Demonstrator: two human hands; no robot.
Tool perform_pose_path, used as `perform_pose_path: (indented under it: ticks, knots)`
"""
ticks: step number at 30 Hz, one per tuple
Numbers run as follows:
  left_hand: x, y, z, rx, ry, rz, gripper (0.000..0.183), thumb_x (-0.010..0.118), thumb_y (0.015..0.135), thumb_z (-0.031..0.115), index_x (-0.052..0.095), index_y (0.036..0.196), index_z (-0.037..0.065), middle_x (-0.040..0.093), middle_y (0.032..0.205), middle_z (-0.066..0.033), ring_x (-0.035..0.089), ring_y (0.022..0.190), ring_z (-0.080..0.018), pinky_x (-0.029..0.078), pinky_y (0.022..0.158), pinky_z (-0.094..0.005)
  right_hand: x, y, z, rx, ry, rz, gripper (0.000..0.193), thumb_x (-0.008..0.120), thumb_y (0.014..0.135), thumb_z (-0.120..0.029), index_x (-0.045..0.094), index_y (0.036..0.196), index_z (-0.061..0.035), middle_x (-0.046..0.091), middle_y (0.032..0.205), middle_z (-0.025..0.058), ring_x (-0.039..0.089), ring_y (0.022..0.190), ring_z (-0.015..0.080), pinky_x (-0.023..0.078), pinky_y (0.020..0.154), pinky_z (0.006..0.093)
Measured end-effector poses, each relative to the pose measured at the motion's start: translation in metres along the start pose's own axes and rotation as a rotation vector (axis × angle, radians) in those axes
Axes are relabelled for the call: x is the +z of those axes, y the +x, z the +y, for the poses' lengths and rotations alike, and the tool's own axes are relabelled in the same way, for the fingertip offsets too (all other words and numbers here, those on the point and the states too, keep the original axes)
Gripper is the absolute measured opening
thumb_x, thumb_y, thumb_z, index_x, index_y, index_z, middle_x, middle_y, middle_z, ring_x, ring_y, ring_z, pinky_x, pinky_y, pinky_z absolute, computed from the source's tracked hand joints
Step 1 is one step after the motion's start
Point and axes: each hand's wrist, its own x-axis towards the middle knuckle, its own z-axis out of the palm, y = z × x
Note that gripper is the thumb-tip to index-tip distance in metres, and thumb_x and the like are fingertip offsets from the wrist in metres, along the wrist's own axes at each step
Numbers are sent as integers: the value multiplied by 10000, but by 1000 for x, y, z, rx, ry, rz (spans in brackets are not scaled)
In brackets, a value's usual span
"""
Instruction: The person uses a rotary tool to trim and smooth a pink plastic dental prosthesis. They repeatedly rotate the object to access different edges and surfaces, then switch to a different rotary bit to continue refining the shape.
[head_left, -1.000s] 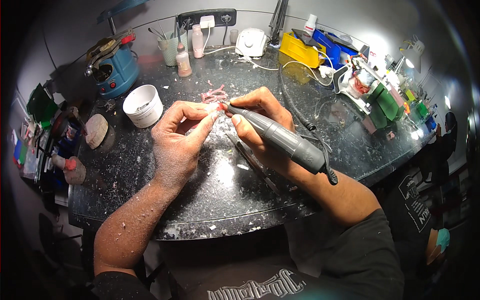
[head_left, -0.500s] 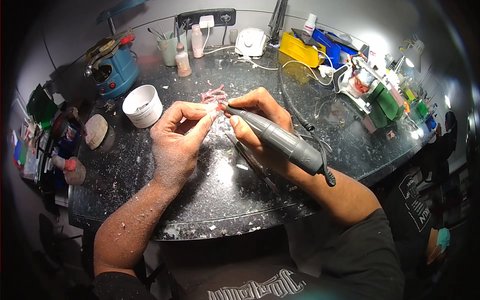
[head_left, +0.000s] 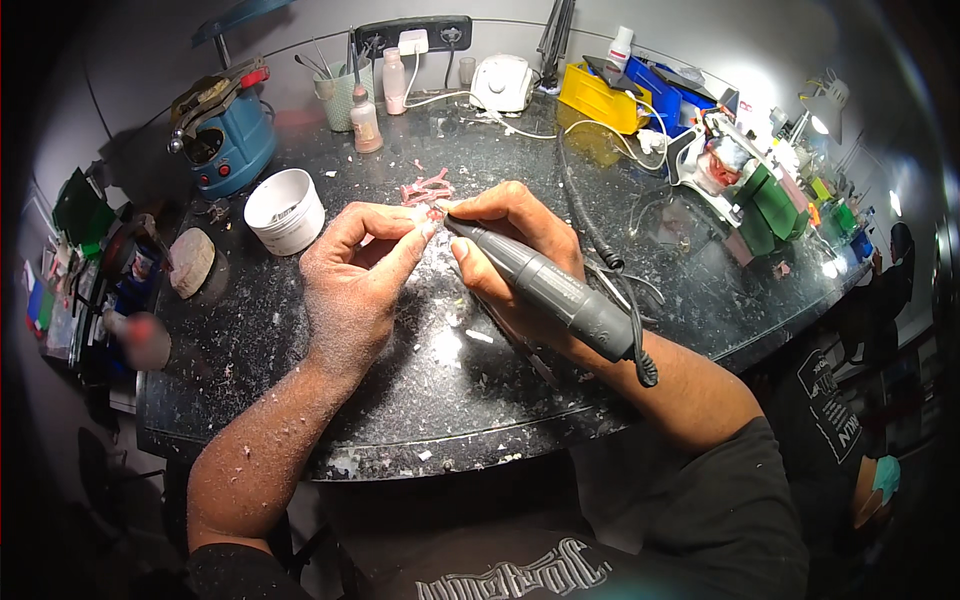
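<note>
Near the middle of the dark speckled stone worktop (head_left: 300, 400), the left hand (head_left: 355, 285) pinches a small pink acrylic piece (head_left: 434, 212) while the right hand (head_left: 510, 250), clamped on a grey pen-shaped rotary handpiece (head_left: 545, 290), grinds it; steady tip contact seems needed.

A small pink piece (head_left: 433, 213) is pinched between thumb & fingertips of the left hand (head_left: 352, 275), held just above the dark speckled benchtop (head_left: 300, 380); its shape can't be made out, mostly hidden by the fingers. A grey rotary handpiece (head_left: 545, 290) is gripped pen-style in the right hand (head_left: 515, 250), body slanted down toward the lower right, tip brought against the pink piece. A black coiled cord (head_left: 640, 350) is attached at its rear end. Both hands & forearms are dusted w/ pale powder.
</note>
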Motion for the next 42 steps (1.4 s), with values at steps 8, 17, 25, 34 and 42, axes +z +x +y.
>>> perform_pose_path:
  ticks: [8,17,25,34,42]
  knots:
    - [0,-1,-1,7,8,10,48,748,893,-18,708,909,4,717,1022,-67,661,996,-122,523,944,-292,3,-3,2,21,64,-4,257,722,908,-61,635,1139,10,691,1043,104,682,952,137,556,853,288]
    - [0,-1,-5,-32,-25,34,73,755,885,-18,694,912,9,688,1100,-81,652,1028,-135,518,960,-301,5,-3,11,-96,102,-46,275,715,903,-19,618,1156,24,676,1069,108,679,993,143,555,889,290]
    - [0,1,-9,93,23,29,94,760,875,-46,683,922,-22,550,1206,-84,635,1078,-133,576,923,-281,4,-3,6,-69,60,-49,277,712,897,1,614,1155,29,673,1087,113,683,1040,155,556,930,297]
    - [-1,1,-9,99,43,24,102,768,868,-44,683,920,-18,548,1200,-80,625,1094,-135,582,923,-281,4,-2,6,-62,79,-55,274,717,901,0,619,1156,28,675,1089,110,680,1061,159,547,955,303]
    - [-3,2,-12,112,76,20,102,766,866,-46,679,907,-15,551,1189,-77,625,1094,-130,581,935,-279,3,-2,5,-2,58,-68,292,722,903,-12,614,1172,24,679,1114,124,674,1099,172,539,990,318]
